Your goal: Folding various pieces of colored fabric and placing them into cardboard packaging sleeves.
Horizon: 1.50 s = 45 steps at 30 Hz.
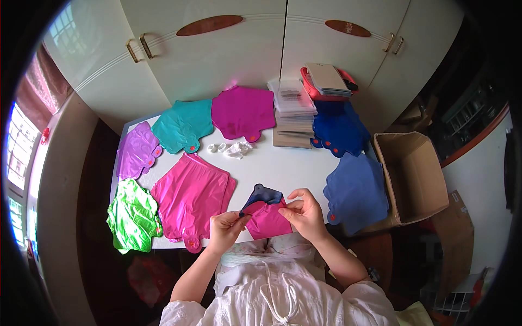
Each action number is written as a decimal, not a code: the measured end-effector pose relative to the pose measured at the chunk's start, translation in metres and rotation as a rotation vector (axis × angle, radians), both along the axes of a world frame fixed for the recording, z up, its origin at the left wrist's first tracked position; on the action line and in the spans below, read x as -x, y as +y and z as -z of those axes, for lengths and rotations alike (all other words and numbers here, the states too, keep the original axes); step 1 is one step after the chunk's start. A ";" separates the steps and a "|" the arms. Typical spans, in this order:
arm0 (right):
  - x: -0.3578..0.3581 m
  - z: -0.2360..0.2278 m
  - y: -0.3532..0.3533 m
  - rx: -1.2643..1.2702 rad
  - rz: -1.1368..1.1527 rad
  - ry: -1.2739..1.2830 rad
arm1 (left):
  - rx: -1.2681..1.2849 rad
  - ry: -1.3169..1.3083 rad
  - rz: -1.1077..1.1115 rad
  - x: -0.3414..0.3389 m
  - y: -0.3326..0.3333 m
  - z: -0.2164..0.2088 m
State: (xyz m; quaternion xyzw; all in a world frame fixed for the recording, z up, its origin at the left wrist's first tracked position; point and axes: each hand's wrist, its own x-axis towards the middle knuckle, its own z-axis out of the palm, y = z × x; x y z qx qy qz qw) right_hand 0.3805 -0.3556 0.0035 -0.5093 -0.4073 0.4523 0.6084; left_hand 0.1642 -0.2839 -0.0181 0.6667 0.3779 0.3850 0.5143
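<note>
Nearest: pink piece point(271, 220) held up at the table's near edge, between the two hands. Left hand point(228, 228) grips its left side, thumb against fingers; right hand point(305, 214) pinches its upper right corner, index finger raised. Neither hand has let go. A dark-blue part point(263, 193) shows along the top; lining or separate layer, cannot tell. This piece looks mid-handling, not yet laid down.

Just left of the left hand: pink pile point(190, 193), large, lying flat. Beyond it, farther left: green pile point(132, 214). Right of the right hand: slate-blue pile point(356, 190), with an open cardboard box point(405, 141) beside it.

Ahead of both hands: small white bits point(237, 150) on the white table point(272, 168), use unclear.

Farther out, ahead and left: purple pile point(137, 149), teal pile point(184, 125), magenta pile point(243, 111). Ahead and right: paper stack point(293, 108), dark-blue pile point(340, 127).

Progress, my reading: grouping by colour looks largely done; work on the held piece remains unfinished. Total left uncertain; layers in the piles can't be counted.
</note>
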 end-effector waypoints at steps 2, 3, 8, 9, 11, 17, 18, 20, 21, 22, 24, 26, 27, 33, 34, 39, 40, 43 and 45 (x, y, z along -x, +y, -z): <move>-0.008 -0.005 0.004 0.032 -0.106 -0.137 | -0.018 0.032 0.015 0.003 0.002 0.001; -0.012 -0.008 0.006 0.048 -0.158 -0.206 | -0.027 0.056 0.026 0.005 0.004 0.001; -0.030 -0.015 0.013 0.147 -0.414 0.140 | 0.018 0.019 0.045 0.003 0.004 -0.005; -0.030 -0.016 0.014 0.152 -0.421 0.132 | 0.017 0.014 0.052 0.004 0.005 -0.003; -0.030 -0.019 0.017 0.161 -0.434 0.118 | 0.006 0.014 0.061 0.005 0.006 -0.001; -0.014 -0.015 0.020 0.096 -0.255 0.113 | -0.022 0.013 0.028 0.005 0.003 -0.003; -0.012 -0.010 0.020 0.055 -0.219 0.077 | -0.034 0.021 0.024 0.005 0.003 -0.002; -0.009 0.007 0.020 -0.028 -0.145 0.006 | -0.064 0.045 0.018 0.003 0.002 -0.005; -0.010 0.011 0.020 -0.041 -0.144 0.002 | -0.079 0.061 0.015 0.001 0.000 -0.012; -0.011 0.014 0.021 -0.053 -0.142 -0.003 | -0.095 0.076 0.013 0.000 0.000 -0.016; -0.011 0.007 0.022 0.004 -0.167 0.043 | -0.101 0.051 0.011 0.003 0.002 -0.007; -0.011 -0.016 0.024 0.148 -0.211 0.143 | -0.111 0.042 0.018 0.006 0.002 -0.004; -0.013 -0.018 0.026 0.125 -0.202 0.104 | -0.120 0.045 0.031 0.005 0.002 -0.005; -0.005 -0.008 0.028 -0.095 -0.016 -0.228 | -0.146 0.076 0.039 0.000 0.000 -0.014; -0.001 -0.008 0.028 -0.110 0.029 -0.315 | -0.153 0.082 0.033 -0.001 -0.001 -0.014; 0.006 0.010 0.029 -0.182 0.123 -0.108 | -0.073 0.040 0.018 0.004 0.002 0.003; 0.007 0.014 0.027 -0.216 0.112 -0.053 | -0.048 0.026 0.014 0.004 0.002 0.005; -0.004 0.023 0.014 -0.205 -0.012 -0.149 | 0.121 -0.110 0.008 0.002 0.001 0.003; -0.007 0.022 0.010 -0.162 -0.060 -0.239 | 0.144 -0.106 0.023 0.001 0.003 0.004</move>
